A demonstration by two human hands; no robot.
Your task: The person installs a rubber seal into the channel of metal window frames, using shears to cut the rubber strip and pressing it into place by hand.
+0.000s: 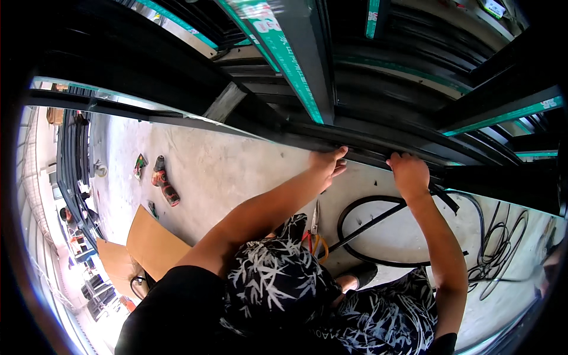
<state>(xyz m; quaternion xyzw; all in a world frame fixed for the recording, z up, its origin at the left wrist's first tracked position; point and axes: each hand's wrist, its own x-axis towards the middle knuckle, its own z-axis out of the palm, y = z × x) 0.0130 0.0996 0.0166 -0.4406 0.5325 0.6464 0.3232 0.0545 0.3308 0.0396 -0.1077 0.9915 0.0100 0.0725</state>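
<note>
A long black metal frame (378,155) crosses in front of me, with green printed film on some of its bars. My left hand (329,165) rests against its near edge, thumb and fingers apart. To its right, my right hand (410,176) is closed, with bent fingertips pressed at the frame's edge; what lies under them is hidden. A black rubber strip (350,222) loops on the floor below, and a piece of it rises near my right wrist. Scissors (315,228) with orange and red handles show point up beside my leg.
A red and black cordless drill (164,180) lies on the pale floor at left, near a small green and red packet (139,165). Brown cardboard (155,239) stands at lower left. Thin black cable (503,239) is coiled at right. Dark profiles (72,160) are stacked far left.
</note>
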